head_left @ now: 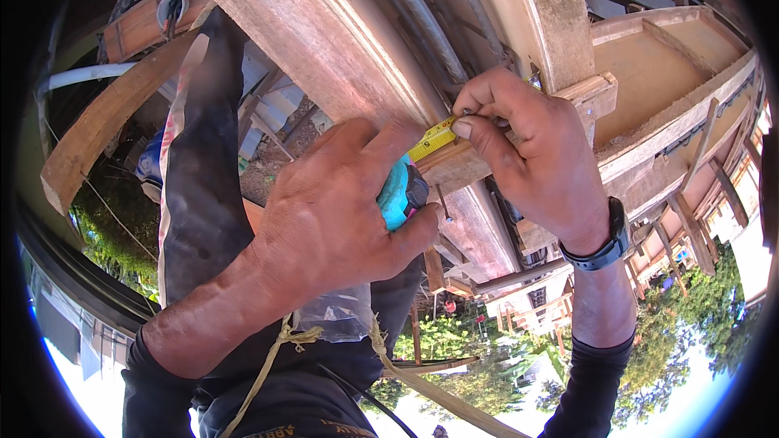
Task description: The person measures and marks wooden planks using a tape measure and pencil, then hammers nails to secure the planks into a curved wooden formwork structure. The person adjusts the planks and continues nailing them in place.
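My left hand (324, 203) is wrapped round a teal and black tape measure (395, 195), its fingers over the case. A short length of yellow tape blade (432, 139) runs out of it along a small wooden crosspiece (454, 164). My right hand (527, 150) is closed in a pinch over the blade, thumb against index finger. A small dark tip (468, 113) shows at that pinch; what it belongs to is hidden by my fingers. Below the crosspiece a thin nail or rod (444, 204) sticks out.
Long wooden form boards (300, 24) flank a channel holding steel bars (418, 12). To the right is a curved wooden trough (673, 57). A curved plank (105, 130) lies left of my leg (207, 186). A clear plastic bag (337, 312) hangs at my waist; trees and scaffolding appear far below.
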